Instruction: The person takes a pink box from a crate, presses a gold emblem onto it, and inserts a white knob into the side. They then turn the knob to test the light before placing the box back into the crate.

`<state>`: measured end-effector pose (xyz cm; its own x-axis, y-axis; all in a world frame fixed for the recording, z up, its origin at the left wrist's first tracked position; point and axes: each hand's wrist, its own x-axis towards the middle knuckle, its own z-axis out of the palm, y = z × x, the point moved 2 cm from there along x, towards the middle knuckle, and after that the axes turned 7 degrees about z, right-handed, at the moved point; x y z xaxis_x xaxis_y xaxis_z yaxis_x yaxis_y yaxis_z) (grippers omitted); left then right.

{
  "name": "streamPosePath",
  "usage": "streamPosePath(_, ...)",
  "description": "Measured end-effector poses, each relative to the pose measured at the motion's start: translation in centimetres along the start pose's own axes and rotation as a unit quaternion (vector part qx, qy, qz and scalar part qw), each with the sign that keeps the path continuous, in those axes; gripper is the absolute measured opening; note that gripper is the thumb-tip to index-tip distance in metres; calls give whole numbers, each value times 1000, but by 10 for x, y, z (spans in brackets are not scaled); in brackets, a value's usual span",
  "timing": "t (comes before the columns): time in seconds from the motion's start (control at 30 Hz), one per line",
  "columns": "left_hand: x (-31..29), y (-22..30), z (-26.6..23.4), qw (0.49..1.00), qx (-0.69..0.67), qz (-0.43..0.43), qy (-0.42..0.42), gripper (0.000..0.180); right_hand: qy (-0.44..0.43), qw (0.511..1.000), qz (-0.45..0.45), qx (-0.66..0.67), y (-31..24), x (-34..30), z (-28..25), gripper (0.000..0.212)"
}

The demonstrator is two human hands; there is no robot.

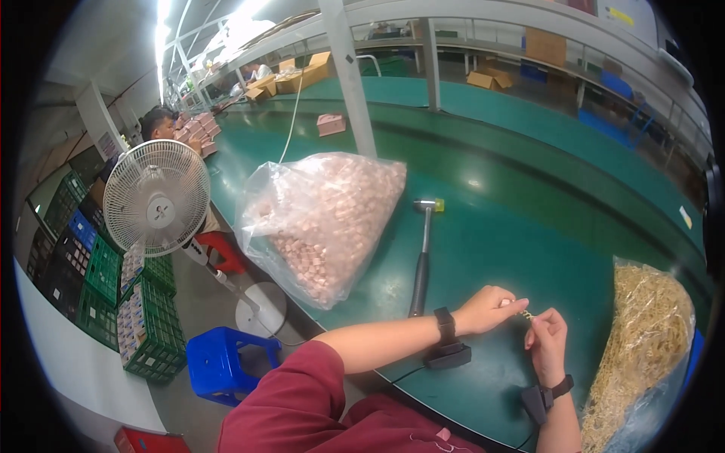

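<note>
My left hand (485, 311) is closed, its thumb and fingers pinched around a small pale pink piece (504, 303) that is mostly hidden. Close by on the right, my right hand (548, 337) pinches a tiny gold-coloured metal part (529, 316), which spans the gap between the two hands. Its exact kind is too small to make out. A large clear bag of small pink blocks (332, 219) rests on the green table to the left. At the right edge lies a clear bag of gold-coloured metal parts (642, 332). A hammer (421, 279) with a black handle lies beyond my left forearm.
The green work table (498, 234) has a metal post (349, 75) rising from it. A pink block stack (331, 124) sits farther back. On the left are a standing fan (158, 204), a blue stool (223, 366), green crates (155, 332) and a seated person (158, 124).
</note>
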<state>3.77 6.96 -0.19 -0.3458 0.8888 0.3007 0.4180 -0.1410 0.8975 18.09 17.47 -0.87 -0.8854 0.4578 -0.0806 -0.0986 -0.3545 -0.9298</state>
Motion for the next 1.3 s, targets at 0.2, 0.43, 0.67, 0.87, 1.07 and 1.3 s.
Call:
streamPosePath(0.2, -4, 8, -1, 999, 3, -1, 38, 46, -4, 999, -1, -48, -5, -6, 5, 15)
streamPosePath(0.43, 0, 2, -1, 996, -2, 39, 80, 40, -6, 999, 9, -47, -2, -5, 6, 17)
streamPosePath(0.67, 0, 0, -2, 998, 6, 21, 56, 32, -9, 998, 13, -62, -3, -6, 7, 18)
streamPosePath(0.87, -2, -1, 1, 995, -26, 54, 75, 30, -25, 996, 28, -83, -2, -8, 9, 19)
streamPosePath(1.07, -3, 0, 0, 1000, 4, 4, 21, 32, -31, 996, 29, -80, -5, -10, 10, 19)
streamPosePath(1.3, -4, -1, 1, 1000, 5, 5, 12, 35, -32, 995, 40, -85, -4, -11, 12, 19)
